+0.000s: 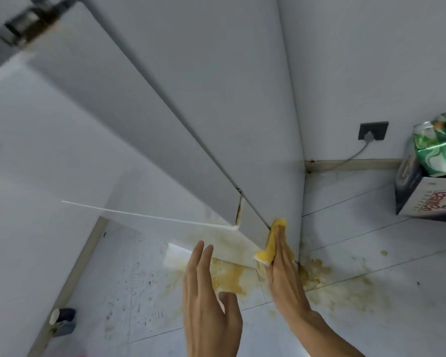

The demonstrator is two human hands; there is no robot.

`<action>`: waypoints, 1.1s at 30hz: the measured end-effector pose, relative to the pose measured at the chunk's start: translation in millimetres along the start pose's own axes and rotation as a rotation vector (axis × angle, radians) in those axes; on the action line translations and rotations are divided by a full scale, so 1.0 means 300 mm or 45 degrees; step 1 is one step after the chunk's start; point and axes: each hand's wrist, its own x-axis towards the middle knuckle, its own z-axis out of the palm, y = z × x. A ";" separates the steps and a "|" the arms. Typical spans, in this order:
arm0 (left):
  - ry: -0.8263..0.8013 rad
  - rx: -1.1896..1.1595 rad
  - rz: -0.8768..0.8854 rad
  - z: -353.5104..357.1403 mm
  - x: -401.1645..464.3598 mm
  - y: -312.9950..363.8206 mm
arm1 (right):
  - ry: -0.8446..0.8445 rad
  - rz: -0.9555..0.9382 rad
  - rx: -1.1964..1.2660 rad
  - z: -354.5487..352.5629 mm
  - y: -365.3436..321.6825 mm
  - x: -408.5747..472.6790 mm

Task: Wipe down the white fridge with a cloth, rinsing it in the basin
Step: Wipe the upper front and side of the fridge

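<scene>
The white fridge point(196, 104) fills the upper middle of the head view, seen from above down its front corner. A yellow cloth point(269, 247) lies against the fridge's lower right edge near the floor. My right hand point(285, 274) presses the cloth flat against the fridge side with straight fingers. My left hand point(206, 297) hovers in front of the fridge's lower door, fingers straight and spread, holding nothing. The basin is not in view.
Yellowish spill stains point(317, 274) spread over the tiled floor by the fridge's base. A cardboard box point(428, 199) with green crushed cans stands at the right. A dark wall socket point(373, 130) with a grey cable sits behind. A small dark cup point(63, 316) lies at lower left.
</scene>
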 end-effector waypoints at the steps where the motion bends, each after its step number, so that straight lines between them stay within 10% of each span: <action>1: 0.049 -0.017 -0.013 0.044 -0.005 -0.011 | 0.036 -0.057 0.036 0.005 0.005 0.009; 9: 0.711 -0.098 0.224 0.321 0.054 -0.150 | 0.360 -0.883 0.139 0.047 -0.080 0.199; 16: 1.223 -0.323 0.410 0.523 0.063 -0.203 | 0.660 -1.129 0.108 0.161 0.177 0.229; 33: 1.186 -0.544 0.556 0.278 0.174 -0.106 | 0.586 -1.626 0.081 -0.149 -0.187 0.379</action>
